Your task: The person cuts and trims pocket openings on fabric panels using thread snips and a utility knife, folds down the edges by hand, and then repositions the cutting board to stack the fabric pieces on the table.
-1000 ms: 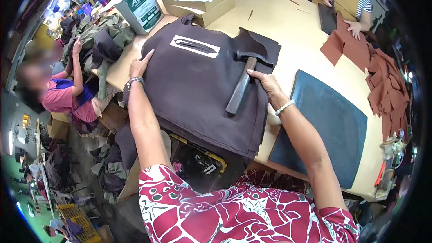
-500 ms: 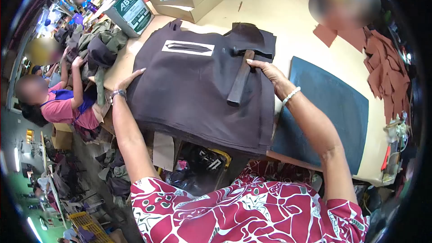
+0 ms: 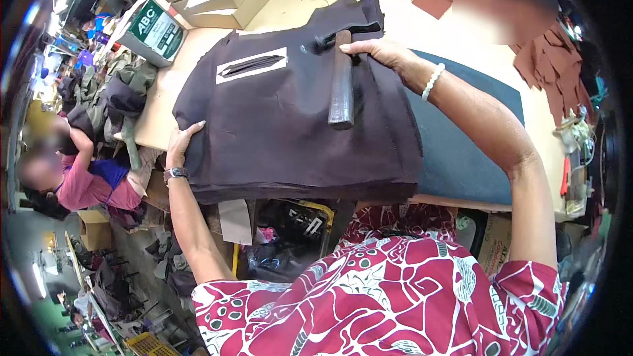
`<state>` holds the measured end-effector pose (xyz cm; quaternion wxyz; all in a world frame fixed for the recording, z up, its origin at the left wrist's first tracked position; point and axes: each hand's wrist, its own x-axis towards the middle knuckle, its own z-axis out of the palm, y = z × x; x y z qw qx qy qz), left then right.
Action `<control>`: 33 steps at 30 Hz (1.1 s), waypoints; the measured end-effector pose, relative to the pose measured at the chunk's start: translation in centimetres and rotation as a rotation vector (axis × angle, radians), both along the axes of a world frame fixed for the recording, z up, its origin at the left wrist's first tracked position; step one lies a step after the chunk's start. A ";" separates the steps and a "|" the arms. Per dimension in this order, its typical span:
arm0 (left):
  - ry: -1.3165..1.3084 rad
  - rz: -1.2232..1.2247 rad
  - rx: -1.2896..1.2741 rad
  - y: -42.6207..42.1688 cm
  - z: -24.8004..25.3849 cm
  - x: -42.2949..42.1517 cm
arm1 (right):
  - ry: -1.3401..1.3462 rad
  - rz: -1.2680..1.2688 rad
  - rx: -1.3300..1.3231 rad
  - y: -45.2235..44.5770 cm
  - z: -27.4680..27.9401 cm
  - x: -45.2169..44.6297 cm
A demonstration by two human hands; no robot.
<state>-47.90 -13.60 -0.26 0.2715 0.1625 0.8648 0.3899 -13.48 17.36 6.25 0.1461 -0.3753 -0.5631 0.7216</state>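
Note:
A stack of dark brown fabric panels (image 3: 283, 138) lies across the table's front edge. My left hand (image 3: 180, 140) is closed on its left edge, thumb on top and fingers mostly hidden beneath. At the upper right side, my right hand (image 3: 386, 56) grips the stack's edge. Its thumb rests against the handle of a hammer (image 3: 341, 92), which lies on the fabric with its head away from me; the other fingers are largely hidden. A white rectangular piece (image 3: 277, 57) with a dark, slim strip in its middle sits on the stack's upper left.
A dark blue-grey board (image 3: 461, 138) lies right of the stack. A green-and-white ABC can (image 3: 153, 31) and cardboard boxes (image 3: 247, 0) stand at the back left. Red-brown fabric pieces (image 3: 554, 66) hang at the right. A person in pink (image 3: 86, 184) is at the left; another is across the table.
The stack has turned counterclockwise, with the hammer and white piece turning along with it. My right hand has moved away from me and left; my left hand has come slightly nearer.

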 end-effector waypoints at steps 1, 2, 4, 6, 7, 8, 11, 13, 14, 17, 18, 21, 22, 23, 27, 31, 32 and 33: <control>-0.012 -0.008 0.016 0.2 0.2 0.4 | -0.011 0.000 0.047 0.0 0.3 0.8; -0.078 -0.018 0.100 0.3 0.2 0.9 | -0.025 -0.001 0.091 0.1 0.4 1.7; -0.219 -0.045 0.262 0.5 -0.1 1.5 | -0.033 0.028 -0.040 0.6 -0.2 3.6; -0.430 0.004 0.343 0.8 -0.4 1.9 | -0.084 -0.015 -0.044 0.4 0.3 6.2; -0.502 -0.011 0.392 1.2 -0.5 2.7 | -0.116 -0.031 0.040 0.6 -0.1 7.6; -0.574 -0.022 0.440 1.7 -0.5 3.5 | -0.150 -0.043 0.124 1.0 -0.7 9.1; -0.699 -0.056 0.495 3.1 -0.8 6.5 | -0.101 -0.072 0.036 1.4 -0.8 14.0; -0.637 -0.075 0.540 4.5 -0.2 10.1 | -0.180 -0.071 0.032 2.4 -0.2 17.7; -0.604 -0.086 0.565 5.3 0.2 12.0 | -0.145 -0.069 0.049 2.1 1.0 19.2; -0.654 -0.230 0.674 8.0 1.1 16.5 | -0.260 -0.029 0.319 4.2 1.4 24.4; -0.721 -0.266 0.696 8.7 0.8 16.9 | -0.317 0.001 0.429 4.2 2.6 25.8; -0.758 -0.273 0.648 10.6 0.9 20.6 | -0.384 0.009 0.440 8.0 2.2 33.2; -0.733 -0.309 0.653 11.5 2.0 23.3 | -0.394 -0.026 0.413 9.2 1.3 36.6; -0.695 -0.330 0.706 12.4 1.9 25.6 | -0.406 -0.063 0.383 10.0 0.4 39.7; -0.608 -0.447 0.598 13.3 1.0 28.9 | -0.470 -0.198 0.354 5.7 0.0 40.7; -0.610 -0.393 0.513 14.0 0.4 27.7 | -0.367 -0.363 0.321 6.1 -4.8 42.7; -0.634 -0.409 0.528 14.5 0.3 26.9 | -0.353 -0.396 0.341 6.0 -5.0 42.6; -0.553 -0.357 0.574 15.4 -0.8 26.0 | -0.351 -0.378 0.331 5.8 -4.7 42.4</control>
